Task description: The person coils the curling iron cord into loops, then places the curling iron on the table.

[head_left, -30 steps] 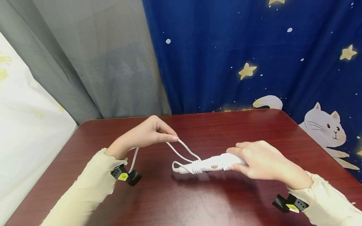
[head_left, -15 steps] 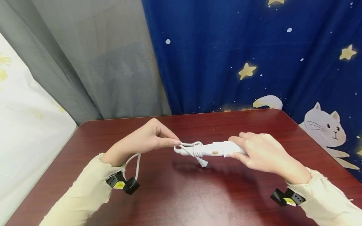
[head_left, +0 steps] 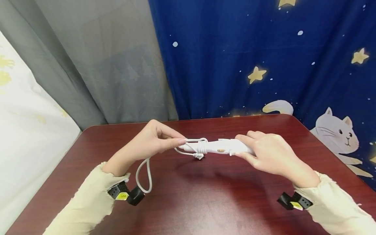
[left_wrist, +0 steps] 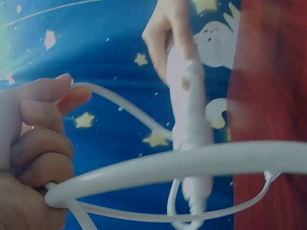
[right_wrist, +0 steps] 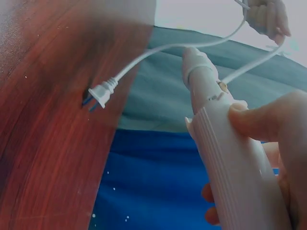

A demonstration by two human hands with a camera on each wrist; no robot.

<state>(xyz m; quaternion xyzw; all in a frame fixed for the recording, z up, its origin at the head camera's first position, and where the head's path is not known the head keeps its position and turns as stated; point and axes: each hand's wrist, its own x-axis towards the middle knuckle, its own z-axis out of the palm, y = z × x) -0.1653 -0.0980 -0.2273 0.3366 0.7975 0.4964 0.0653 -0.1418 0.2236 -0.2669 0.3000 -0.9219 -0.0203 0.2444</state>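
Observation:
A white corded appliance with the look of a hair iron point(head_left: 224, 146) is held roughly level above the table, its gold switch facing me. My right hand point(head_left: 270, 151) grips its wide end; in the right wrist view the thumb presses on the ridged body point(right_wrist: 235, 167). Turns of white cord point(left_wrist: 192, 166) wrap the narrow end. Between thumb and fingertips my left hand point(head_left: 154, 138) pinches the cord beside that end, and in the left wrist view more cord runs through its curled fingers. The two-pin plug point(right_wrist: 101, 93) hangs free just under the wrapped part.
The dark red wooden table point(head_left: 188, 209) lies beneath both hands. Behind it hang a grey curtain point(head_left: 117, 65) and a blue star-patterned curtain point(head_left: 220, 65). White cloth point(head_left: 35, 130) stands on the left. A cord loop point(head_left: 150, 178) droops near the left wrist camera point(head_left: 136, 195).
The appliance has risen and come level, its wrapped end now close to my left fingers. The plug has come into view and swung left. The cord loop below my left hand hangs larger.

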